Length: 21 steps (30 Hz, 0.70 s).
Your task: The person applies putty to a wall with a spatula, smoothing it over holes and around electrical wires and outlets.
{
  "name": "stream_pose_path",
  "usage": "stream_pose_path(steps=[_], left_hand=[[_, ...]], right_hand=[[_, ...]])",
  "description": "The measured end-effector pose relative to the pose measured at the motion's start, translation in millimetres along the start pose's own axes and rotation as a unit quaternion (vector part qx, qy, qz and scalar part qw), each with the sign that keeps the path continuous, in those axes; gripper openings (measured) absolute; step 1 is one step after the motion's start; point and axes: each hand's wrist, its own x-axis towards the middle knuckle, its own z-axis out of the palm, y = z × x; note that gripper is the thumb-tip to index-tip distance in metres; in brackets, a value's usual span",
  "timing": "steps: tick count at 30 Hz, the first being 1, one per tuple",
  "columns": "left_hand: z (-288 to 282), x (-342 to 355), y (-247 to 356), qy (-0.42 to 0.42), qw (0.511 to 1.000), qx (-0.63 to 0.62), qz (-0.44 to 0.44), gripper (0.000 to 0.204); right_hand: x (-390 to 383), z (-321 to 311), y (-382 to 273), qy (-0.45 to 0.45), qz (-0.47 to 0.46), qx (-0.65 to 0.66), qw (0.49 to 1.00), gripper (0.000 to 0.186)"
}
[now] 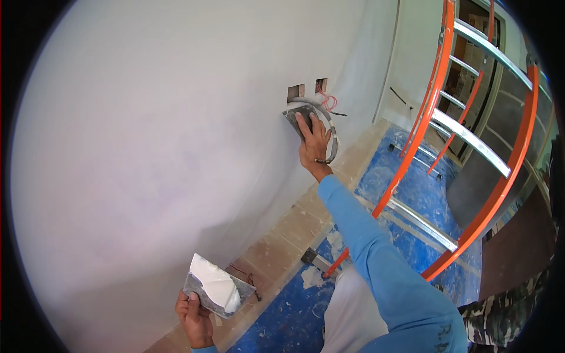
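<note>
Dark flat blade (304, 110), at the pale wall (147, 147) just below a square opening (296, 92); free edge faces upper left, long axis partly hidden under the right hand (316, 141), closed firmly onto it. Grey plate (242, 289), lower left, long axis upper left to lower right, bearing white paste (218, 287); left hand (194, 316) clamps its near edge.

Left of the left wall opening (295, 93), bare wall (147, 117) is lying free; below it, a blade (293, 118) is blocking; rightward, a grey cable (334, 129) and red wires (325, 97) are looping out and, farther, an orange ladder (474, 140) is obstructing.
</note>
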Motion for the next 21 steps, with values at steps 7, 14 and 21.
stream_pose_path(steps=[7,14,21], left_hand=[[7,-2,1,0.015,1.0,0.014,-0.004,0.024],[8,-6,8,0.0,1.0,0.027,-0.001,0.025],[16,-26,30,-0.006,0.999,0.03,0.026,0.034]], right_hand=[[8,2,-1,-0.006,-0.036,-0.006,0.999,0.081],[17,18,7,0.017,-0.043,0.108,0.993,0.077],[-16,30,-31,-0.057,0.125,0.148,0.979,0.074]])
